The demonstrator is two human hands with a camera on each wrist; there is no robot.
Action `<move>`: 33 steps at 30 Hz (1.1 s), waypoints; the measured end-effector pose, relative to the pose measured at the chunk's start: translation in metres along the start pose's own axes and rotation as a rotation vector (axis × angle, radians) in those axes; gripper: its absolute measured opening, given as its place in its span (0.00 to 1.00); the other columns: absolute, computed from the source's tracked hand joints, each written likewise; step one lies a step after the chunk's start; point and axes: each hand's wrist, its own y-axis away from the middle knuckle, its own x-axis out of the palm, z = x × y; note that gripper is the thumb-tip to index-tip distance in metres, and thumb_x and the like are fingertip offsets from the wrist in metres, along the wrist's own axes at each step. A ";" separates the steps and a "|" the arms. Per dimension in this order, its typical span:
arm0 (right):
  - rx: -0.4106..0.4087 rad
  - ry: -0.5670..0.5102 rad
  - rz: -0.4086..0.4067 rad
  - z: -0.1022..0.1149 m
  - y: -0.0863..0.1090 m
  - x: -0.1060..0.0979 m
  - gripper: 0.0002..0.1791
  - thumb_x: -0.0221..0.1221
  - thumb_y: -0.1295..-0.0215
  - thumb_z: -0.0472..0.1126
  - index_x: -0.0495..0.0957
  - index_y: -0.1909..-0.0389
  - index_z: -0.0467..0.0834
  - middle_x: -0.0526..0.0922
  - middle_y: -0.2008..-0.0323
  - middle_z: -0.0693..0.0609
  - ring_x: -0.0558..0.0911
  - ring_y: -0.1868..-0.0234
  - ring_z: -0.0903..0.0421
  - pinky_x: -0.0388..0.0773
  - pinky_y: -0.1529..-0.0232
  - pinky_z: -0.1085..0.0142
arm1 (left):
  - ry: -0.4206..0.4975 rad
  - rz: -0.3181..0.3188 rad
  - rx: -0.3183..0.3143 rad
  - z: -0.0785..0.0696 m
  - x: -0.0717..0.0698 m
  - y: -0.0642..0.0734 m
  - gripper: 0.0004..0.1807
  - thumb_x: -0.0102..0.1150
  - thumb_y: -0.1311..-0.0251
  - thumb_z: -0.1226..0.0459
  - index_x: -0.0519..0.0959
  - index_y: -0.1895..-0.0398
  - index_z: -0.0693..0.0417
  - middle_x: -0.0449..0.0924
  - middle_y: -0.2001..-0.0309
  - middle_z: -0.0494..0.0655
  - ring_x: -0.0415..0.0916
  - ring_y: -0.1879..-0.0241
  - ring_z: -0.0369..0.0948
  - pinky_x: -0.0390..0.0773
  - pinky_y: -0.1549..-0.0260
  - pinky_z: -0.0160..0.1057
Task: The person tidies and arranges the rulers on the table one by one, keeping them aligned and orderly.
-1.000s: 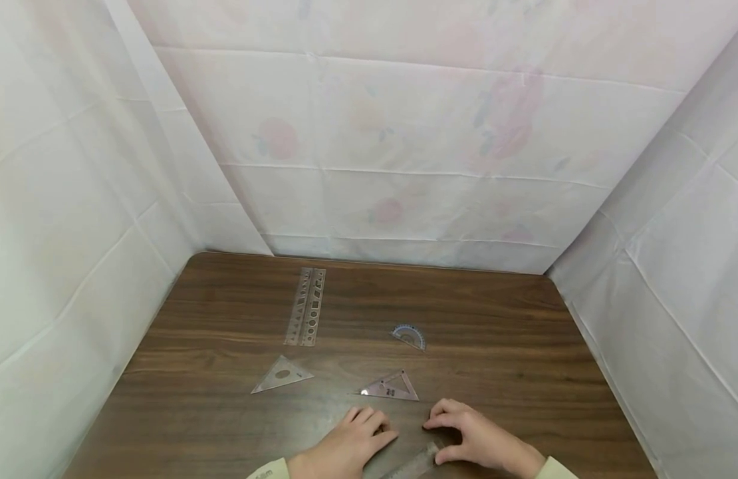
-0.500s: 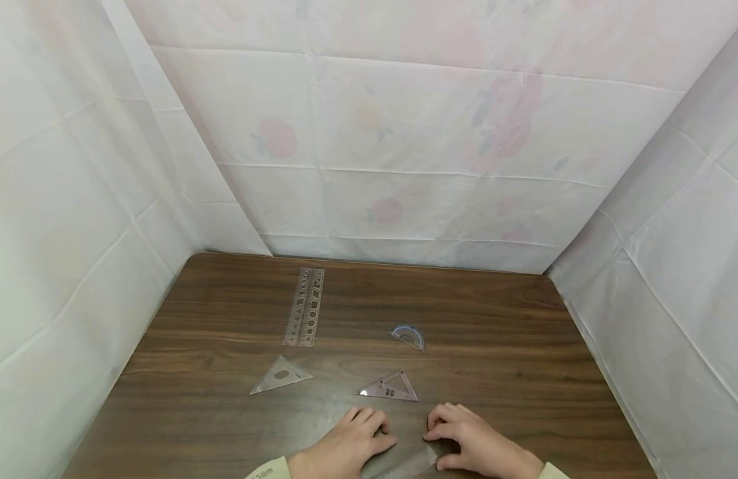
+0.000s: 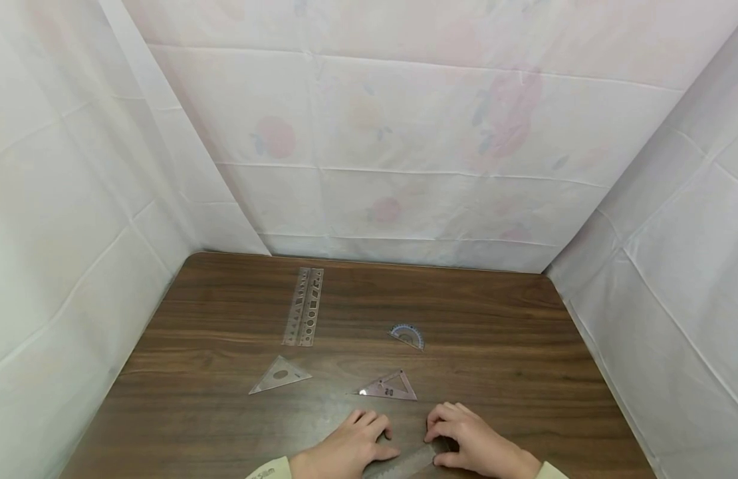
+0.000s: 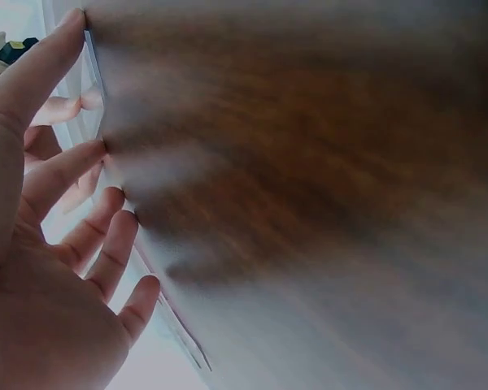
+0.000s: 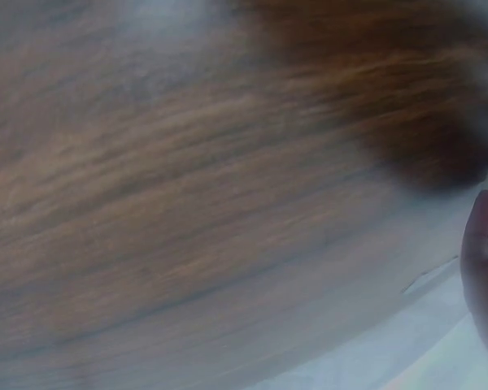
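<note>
The right hand (image 3: 473, 439), thumb and fingers curled, grips one end of a transparent ruler (image 3: 406, 463) that sits between it and the left hand (image 3: 350, 446) (loosely spread, fingertips on the woodgrain tabletop (image 3: 494, 332)), a pinkish set square (image 3: 399, 394) beyond.

In the lower centre of the frame, on the table (image 3: 506, 319), a stencil ruler (image 3: 303, 307) lies left of a protractor (image 3: 407, 338). Below them sit a left triangle (image 3: 292, 376) and right triangle (image 3: 384, 392). At the bottom edge, a partly hidden ruler (image 3: 407, 463) seemingly lies between two hands (image 3: 473, 439).
</note>
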 end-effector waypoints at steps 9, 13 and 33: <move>-0.012 0.020 -0.017 -0.002 0.000 0.001 0.12 0.74 0.40 0.48 0.84 0.58 0.55 0.81 0.52 0.64 0.76 0.54 0.69 0.76 0.53 0.70 | 0.068 0.028 0.008 0.000 -0.004 -0.002 0.26 0.57 0.36 0.34 0.86 0.44 0.35 0.74 0.52 0.32 0.64 0.56 0.29 0.63 0.52 0.27; -0.027 0.021 -0.035 -0.004 -0.001 -0.001 0.13 0.75 0.42 0.48 0.85 0.58 0.55 0.81 0.53 0.65 0.76 0.55 0.69 0.76 0.54 0.71 | 0.137 0.068 -0.020 0.001 -0.009 -0.002 0.29 0.62 0.39 0.34 0.85 0.42 0.38 0.74 0.52 0.31 0.66 0.55 0.28 0.63 0.52 0.26; -0.135 0.165 -0.169 -0.006 -0.039 -0.063 0.17 0.78 0.49 0.44 0.86 0.58 0.52 0.81 0.55 0.62 0.79 0.54 0.64 0.77 0.51 0.66 | 0.190 0.096 -0.140 0.019 -0.060 -0.028 0.37 0.81 0.56 0.50 0.82 0.37 0.41 0.79 0.54 0.30 0.69 0.50 0.30 0.65 0.47 0.33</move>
